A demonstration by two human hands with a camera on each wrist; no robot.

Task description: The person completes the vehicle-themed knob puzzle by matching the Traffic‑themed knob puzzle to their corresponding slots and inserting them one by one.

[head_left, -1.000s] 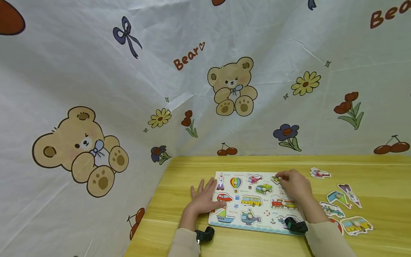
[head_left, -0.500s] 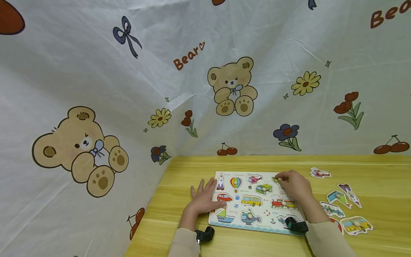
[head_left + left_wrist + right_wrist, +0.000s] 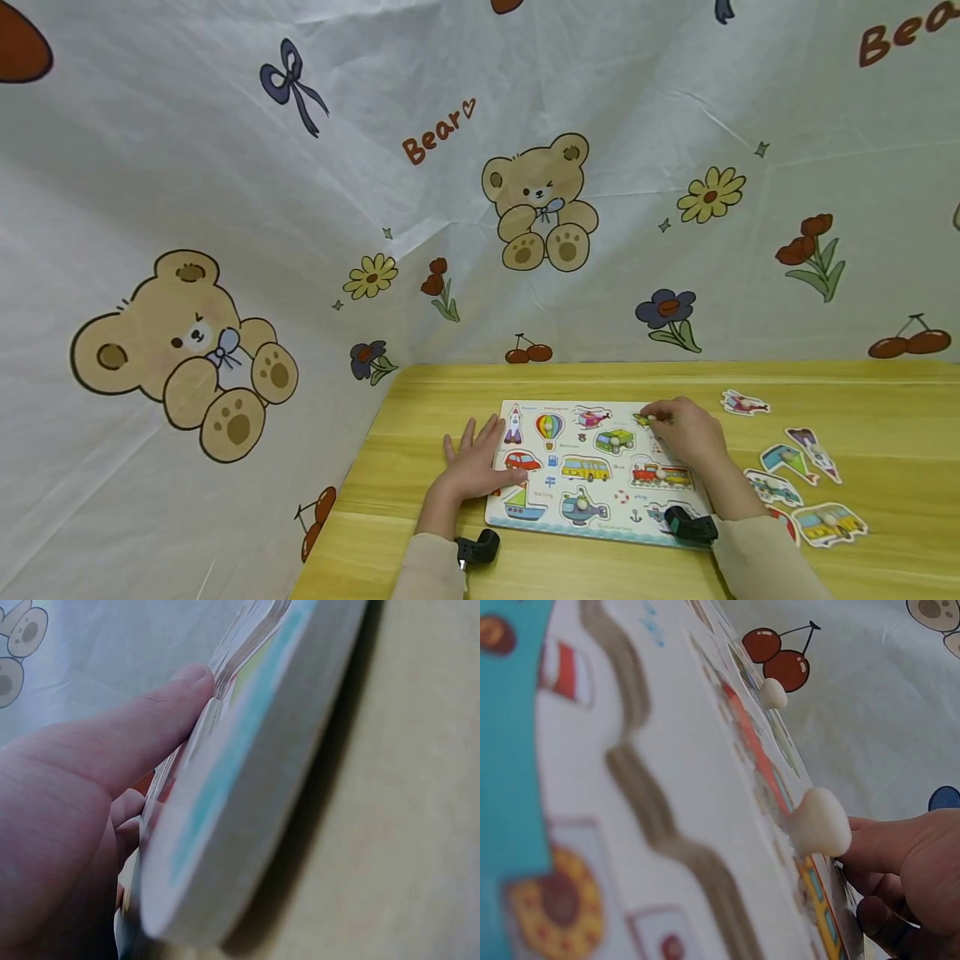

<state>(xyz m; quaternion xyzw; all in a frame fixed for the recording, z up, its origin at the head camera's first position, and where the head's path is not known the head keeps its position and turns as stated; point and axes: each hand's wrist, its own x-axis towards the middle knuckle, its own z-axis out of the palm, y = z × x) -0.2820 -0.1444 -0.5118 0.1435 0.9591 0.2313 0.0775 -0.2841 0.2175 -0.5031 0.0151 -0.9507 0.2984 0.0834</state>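
The right hand [image 3: 688,433] pinches a small piece [image 3: 641,420] at the board's far right corner; the fingers cover most of it, and its picture is hard to make out. A black wrist camera [image 3: 690,527] hides part of the ship [image 3: 660,515] at the near right corner, and the right sleeve [image 3: 765,558] cuts off a red piece [image 3: 783,523]. The left hand [image 3: 472,467] has its fingers spread at the left edge of the board [image 3: 552,510], thumb over it. Since half a second ago the head view has shifted slightly; hands and pieces look unchanged. "Bus", "ship" and "Submarine" read on the board, "Bear" on the cloth [image 3: 615,100] beyond the tabletop's [image 3: 600,575] far edge.
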